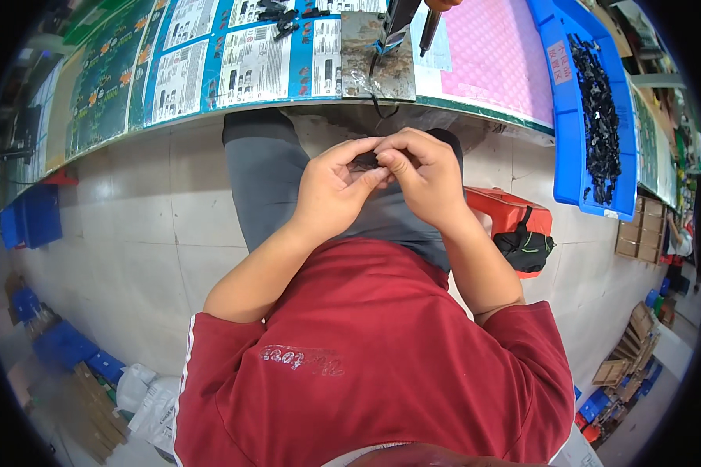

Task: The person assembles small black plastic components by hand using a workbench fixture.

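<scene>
Above my lap, just off the table's front edge, my left hand (341,180) and my right hand (420,167) meet fingertip to fingertip. Between them is a small black part (365,160), mostly covered by the fingers, so its exact kind does not show. Both hands are closed on it, thumbs and forefingers pinching from either side. Straight ahead, a black upright tool (398,31) stands over a worn metal plate (358,58) at the table edge. Several small black parts (282,17) lie loose on the printed sheets at the far side.
A long blue bin (558,117) of black pieces stands at the right. Pink sheeting (498,54) covers the table beside the plate. On the floor by my right leg is a red box (497,204) with a black bag (526,245). Blue crates (35,218) sit far left.
</scene>
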`<state>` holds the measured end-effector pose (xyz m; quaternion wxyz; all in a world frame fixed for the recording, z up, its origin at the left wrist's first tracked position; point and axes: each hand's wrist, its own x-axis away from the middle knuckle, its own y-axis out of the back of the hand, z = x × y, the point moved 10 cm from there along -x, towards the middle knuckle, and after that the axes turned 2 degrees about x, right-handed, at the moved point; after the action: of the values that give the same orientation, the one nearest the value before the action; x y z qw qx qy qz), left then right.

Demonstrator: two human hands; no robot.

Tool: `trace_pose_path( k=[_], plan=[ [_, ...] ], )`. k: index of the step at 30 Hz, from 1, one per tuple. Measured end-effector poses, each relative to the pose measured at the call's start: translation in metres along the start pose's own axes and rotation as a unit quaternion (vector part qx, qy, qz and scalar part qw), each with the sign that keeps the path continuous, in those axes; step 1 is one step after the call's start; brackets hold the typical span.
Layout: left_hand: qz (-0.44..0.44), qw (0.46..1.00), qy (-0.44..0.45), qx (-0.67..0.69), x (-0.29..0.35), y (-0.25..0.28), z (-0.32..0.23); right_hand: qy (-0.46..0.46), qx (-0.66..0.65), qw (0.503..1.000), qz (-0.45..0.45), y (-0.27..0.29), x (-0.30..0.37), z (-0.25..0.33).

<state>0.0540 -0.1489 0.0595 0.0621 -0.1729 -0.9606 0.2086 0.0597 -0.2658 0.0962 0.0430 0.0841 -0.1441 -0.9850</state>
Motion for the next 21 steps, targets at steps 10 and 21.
trace_pose_path(
  k=[10,21],
  plan=[
    [-0.063,0.998,0.003,-0.007,0.003,0.015,-0.014,0.074,-0.069,0.993,-0.065,0.019,0.004,0.026],
    [-0.064,0.996,0.001,-0.064,0.010,0.006,-0.031,0.085,0.000,0.994,-0.074,0.016,0.014,0.043]
  ],
)
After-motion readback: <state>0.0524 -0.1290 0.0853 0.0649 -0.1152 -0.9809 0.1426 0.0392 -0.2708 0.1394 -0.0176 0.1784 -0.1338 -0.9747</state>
